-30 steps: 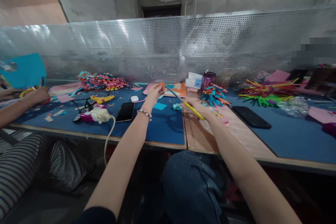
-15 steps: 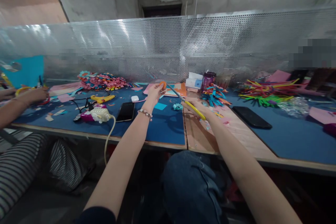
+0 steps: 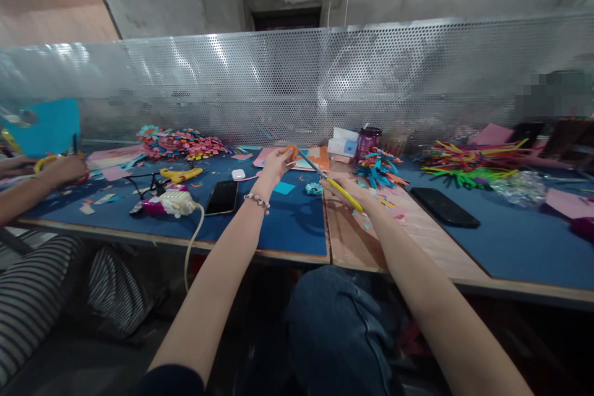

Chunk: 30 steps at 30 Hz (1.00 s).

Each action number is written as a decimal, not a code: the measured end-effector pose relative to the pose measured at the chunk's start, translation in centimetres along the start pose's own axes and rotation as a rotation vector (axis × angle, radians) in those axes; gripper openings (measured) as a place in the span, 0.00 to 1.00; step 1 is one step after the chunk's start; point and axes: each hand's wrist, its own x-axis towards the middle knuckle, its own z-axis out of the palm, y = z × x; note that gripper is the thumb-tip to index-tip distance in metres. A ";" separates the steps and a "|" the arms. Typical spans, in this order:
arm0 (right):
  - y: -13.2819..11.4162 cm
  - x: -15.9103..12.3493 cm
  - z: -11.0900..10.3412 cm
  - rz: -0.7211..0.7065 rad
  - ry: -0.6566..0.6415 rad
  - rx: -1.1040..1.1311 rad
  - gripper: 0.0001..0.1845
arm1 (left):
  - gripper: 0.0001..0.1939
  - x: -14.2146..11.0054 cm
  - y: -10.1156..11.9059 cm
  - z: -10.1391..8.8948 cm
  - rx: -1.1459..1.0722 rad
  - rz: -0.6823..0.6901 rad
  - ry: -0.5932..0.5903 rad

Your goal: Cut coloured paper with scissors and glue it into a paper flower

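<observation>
Pinched in my left hand (image 3: 275, 165) is a small orange piece (image 3: 292, 151), perhaps foam or paper, held above the blue mat. My right hand (image 3: 353, 188) grips a pair of scissors (image 3: 344, 194) with yellow handles. Their metal blades point up and left, with the tips at or very near the orange piece; whether they touch it I cannot tell. Below the blades lies a light blue paper flower (image 3: 314, 189), and a flat blue paper piece (image 3: 283, 187) rests to its left. Orange and pink sheets (image 3: 320, 158) lie behind my hands.
Left on the table are a phone (image 3: 222, 197), a white earphone case (image 3: 238, 174), a power strip (image 3: 171, 202), a yellow glue gun (image 3: 182, 174) and a flower pile (image 3: 185, 143). At right are a fringed bundle (image 3: 379, 168), another phone (image 3: 444, 206) and colourful strips (image 3: 473, 161). A co-worker's hand (image 3: 72, 168) works far left.
My left hand, with the orange piece, has shifted slightly to the right. The scissors have barely moved. The co-worker's hand at far left has moved a little.
</observation>
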 end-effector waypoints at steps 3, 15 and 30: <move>0.1 0.1 0.0 -0.018 0.012 0.012 0.32 | 0.07 -0.2 0.1 0.3 0.047 -0.022 -0.021; 0.3 0.2 0.1 -0.024 0.044 0.019 0.30 | 0.07 0.1 -0.5 0.2 0.032 -0.076 -0.093; 0.3 0.3 0.2 -0.041 0.057 0.000 0.31 | 0.05 0.3 -0.5 0.0 -0.025 -0.151 -0.091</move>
